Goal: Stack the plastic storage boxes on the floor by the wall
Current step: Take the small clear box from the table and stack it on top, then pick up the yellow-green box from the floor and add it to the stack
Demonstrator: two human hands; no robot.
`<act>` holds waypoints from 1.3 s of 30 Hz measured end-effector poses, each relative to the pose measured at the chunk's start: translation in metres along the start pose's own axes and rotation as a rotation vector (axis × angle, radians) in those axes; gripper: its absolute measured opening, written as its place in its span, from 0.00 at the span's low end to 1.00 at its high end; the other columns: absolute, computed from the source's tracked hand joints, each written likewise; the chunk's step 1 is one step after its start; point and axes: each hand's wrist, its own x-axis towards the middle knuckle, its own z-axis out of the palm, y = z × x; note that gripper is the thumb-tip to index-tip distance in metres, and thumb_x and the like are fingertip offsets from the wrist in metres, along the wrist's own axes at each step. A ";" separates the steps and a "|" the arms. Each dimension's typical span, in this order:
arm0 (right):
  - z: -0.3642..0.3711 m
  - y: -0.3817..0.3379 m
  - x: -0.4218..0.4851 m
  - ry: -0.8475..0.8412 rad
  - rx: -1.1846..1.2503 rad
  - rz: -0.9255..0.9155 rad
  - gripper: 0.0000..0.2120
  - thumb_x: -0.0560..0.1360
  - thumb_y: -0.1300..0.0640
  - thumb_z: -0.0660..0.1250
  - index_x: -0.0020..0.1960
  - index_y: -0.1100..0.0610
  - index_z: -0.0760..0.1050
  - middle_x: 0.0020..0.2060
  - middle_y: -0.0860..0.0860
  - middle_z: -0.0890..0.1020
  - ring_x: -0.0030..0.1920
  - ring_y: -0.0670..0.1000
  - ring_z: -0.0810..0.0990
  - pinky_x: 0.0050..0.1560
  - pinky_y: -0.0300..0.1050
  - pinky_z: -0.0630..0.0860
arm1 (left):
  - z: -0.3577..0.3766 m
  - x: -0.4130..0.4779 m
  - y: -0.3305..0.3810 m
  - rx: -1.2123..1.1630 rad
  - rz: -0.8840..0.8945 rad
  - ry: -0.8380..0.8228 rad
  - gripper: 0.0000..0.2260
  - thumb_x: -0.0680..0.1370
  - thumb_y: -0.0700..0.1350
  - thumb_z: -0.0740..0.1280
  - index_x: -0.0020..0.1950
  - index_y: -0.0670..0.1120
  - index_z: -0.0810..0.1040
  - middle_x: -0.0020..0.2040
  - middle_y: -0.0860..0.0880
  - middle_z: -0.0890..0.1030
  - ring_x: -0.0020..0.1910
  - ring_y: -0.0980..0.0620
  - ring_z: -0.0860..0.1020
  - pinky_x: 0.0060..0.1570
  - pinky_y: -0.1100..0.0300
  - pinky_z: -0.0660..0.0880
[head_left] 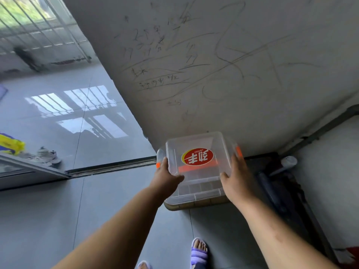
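Note:
A clear plastic storage box [196, 150] with a red oval label on its lid and orange latches sits at the foot of the scribbled wall. It rests on top of another clear box [194, 197] whose rim shows below it, standing on the floor. My left hand [167, 177] grips the top box's left side, thumb on the lid. Gripping the right side near an orange latch is my right hand [236, 177].
The wall [213, 74] rises right behind the boxes. Dark pipes and a white tube [287, 164] lie in the corner to the right. A sliding-door track [108, 167] crosses the grey tile floor at left, with shoes [48, 154] beyond. My sandalled foot [199, 251] stands below.

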 end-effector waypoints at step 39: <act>0.381 -0.327 -0.585 -0.794 -0.156 -0.983 0.09 0.77 0.53 0.63 0.52 0.52 0.81 0.45 0.49 0.84 0.47 0.53 0.79 0.44 0.45 0.70 | -0.284 -0.555 -0.609 -0.748 -0.391 1.209 0.03 0.75 0.44 0.65 0.42 0.49 0.73 0.39 0.46 0.74 0.39 0.49 0.69 0.40 0.58 0.66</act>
